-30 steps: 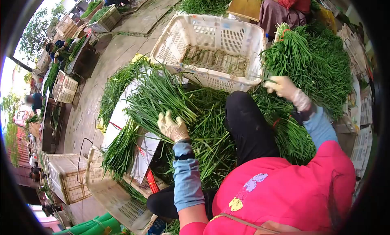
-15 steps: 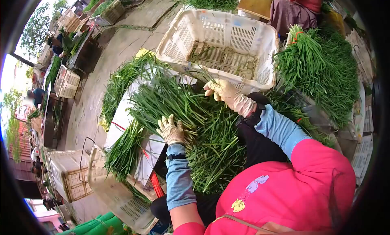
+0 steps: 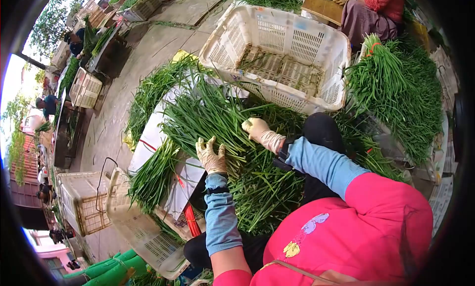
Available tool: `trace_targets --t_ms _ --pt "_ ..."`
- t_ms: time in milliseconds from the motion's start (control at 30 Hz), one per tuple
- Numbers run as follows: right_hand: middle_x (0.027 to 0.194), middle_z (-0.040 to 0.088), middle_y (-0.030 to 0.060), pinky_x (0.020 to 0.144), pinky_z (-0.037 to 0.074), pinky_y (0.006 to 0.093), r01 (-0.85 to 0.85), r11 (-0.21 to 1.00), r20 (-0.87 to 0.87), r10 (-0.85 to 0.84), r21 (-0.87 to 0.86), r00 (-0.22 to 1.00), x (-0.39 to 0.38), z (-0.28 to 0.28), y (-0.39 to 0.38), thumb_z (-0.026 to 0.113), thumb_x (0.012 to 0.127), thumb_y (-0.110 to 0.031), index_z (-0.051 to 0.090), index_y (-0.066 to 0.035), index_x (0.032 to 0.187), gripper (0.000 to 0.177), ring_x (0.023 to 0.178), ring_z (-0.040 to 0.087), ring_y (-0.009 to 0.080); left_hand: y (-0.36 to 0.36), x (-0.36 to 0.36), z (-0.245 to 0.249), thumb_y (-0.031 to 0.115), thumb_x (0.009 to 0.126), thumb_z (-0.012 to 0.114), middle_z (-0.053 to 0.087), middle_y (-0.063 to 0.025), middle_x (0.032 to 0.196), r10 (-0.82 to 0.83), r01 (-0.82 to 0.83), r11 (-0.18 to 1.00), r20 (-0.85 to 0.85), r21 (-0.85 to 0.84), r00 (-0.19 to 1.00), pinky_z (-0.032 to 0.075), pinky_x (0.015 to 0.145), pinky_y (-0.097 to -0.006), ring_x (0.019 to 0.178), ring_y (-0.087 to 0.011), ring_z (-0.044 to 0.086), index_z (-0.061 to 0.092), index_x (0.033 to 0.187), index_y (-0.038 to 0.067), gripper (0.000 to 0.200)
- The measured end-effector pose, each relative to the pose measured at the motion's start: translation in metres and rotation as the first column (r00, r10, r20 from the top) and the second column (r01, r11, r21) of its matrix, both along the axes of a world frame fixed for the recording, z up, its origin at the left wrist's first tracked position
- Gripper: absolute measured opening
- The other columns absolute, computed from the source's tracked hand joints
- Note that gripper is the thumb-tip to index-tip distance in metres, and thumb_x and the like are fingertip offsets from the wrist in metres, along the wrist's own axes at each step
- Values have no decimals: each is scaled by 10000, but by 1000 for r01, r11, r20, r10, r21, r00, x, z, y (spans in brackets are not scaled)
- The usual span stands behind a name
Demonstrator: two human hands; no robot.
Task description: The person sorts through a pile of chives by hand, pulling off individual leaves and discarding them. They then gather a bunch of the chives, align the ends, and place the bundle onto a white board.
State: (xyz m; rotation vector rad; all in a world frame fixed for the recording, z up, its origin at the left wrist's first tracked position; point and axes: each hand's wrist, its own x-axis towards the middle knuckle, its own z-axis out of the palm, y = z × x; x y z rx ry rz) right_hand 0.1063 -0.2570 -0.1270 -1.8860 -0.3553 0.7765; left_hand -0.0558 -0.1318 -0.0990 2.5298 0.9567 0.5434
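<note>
A loose heap of long green garlic chives [image 3: 203, 115] lies across a white board [image 3: 151, 132] in front of me. My left hand [image 3: 211, 156], in a pale glove, rests on the near edge of the heap with its fingers spread. At the right side of the heap, my gloved right hand [image 3: 261, 132] has its fingers curled at the chives; its fingertips are partly hidden. A smaller bunch of chives [image 3: 156, 176] lies left of my left hand. More loose chives [image 3: 267, 192] cover the space below my hands.
A large white plastic crate [image 3: 277, 90] stands beyond my right hand. Tied chives [image 3: 381, 63] lie on a big pile at right. Red ties [image 3: 191, 219] hang by the board. Another crate [image 3: 148, 241] is at lower left. A co-worker [image 3: 368, 16] sits at upper right.
My right hand has come down and left from near the crate to the heap. The left hand stays about where it was. The co-worker's gloved hand now shows at the top.
</note>
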Motion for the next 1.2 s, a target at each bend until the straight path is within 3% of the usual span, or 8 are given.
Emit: trace_targets --t_ms 33,133,200,433,533,833,1067,1200 --pt "734 641 79 514 471 305 -19 997 29 21 -72 999 -2 -5 4 614 823 -298 602 -39 837 260 460 573 148 -1 1 4 281 715 714 361 -179 1384 15 -16 1000 -14 -26 1000 244 1058 -456 1288 -356 300 624 1088 155 404" --pt "755 629 149 638 482 391 56 981 382 19 -184 924 -5 -10 13 596 784 -287 588 -41 801 246 693 620 316 -10 5 17 274 703 716 330 -187 1406 106 -96 989 -90 108 990 230 1059 -465 1311 -349 262 640 1062 161 384" --pt "820 630 164 692 481 434 54 985 392 16 -166 920 2 1 11 570 770 -335 602 -74 829 270 789 597 369 -15 11 24 288 711 699 299 -149 1431 140 -128 985 -95 116 986 201 1065 -498 1328 -332 239 645 1035 158 353" --pt "783 616 187 663 463 442 -9 983 590 -102 181 801 35 47 52 557 841 -393 621 -38 835 361 758 585 385 -10 39 23 358 788 625 322 -80 1434 -73 121 979 -266 166 961 110 1089 -539 1357 -300 203 496 1265 161 533" --pt "824 629 181 685 471 441 -24 999 671 -3 31 741 58 54 89 553 841 -382 638 -57 858 336 775 597 369 -6 34 12 412 804 599 283 -73 1455 -38 75 992 -339 99 940 93 1081 -563 1365 -297 180 476 1285 182 547" --pt "918 652 124 773 488 421 -299 909 569 416 -292 709 74 48 197 597 794 -267 659 -145 939 199 876 622 318 2 1 -3 339 764 654 286 -104 1448 37 -40 999 -148 -18 988 126 1069 -566 1351 -304 220 455 1261 167 562" --pt "920 648 125 755 493 424 -266 778 503 585 -569 636 77 15 243 602 783 -198 634 -148 988 214 879 623 318 5 -2 -12 348 772 646 247 -105 1468 19 -26 998 -109 -65 994 109 1080 -552 1366 -298 181 430 1279 159 582" --pt "978 648 178 757 509 417 -265 781 505 582 -565 638 77 31 243 498 829 -135 674 -35 925 224 924 633 325 6 -2 -17 353 770 648 242 -100 1471 19 -28 997 -117 -76 993 103 1084 -549 1367 -295 180 426 1285 164 591"
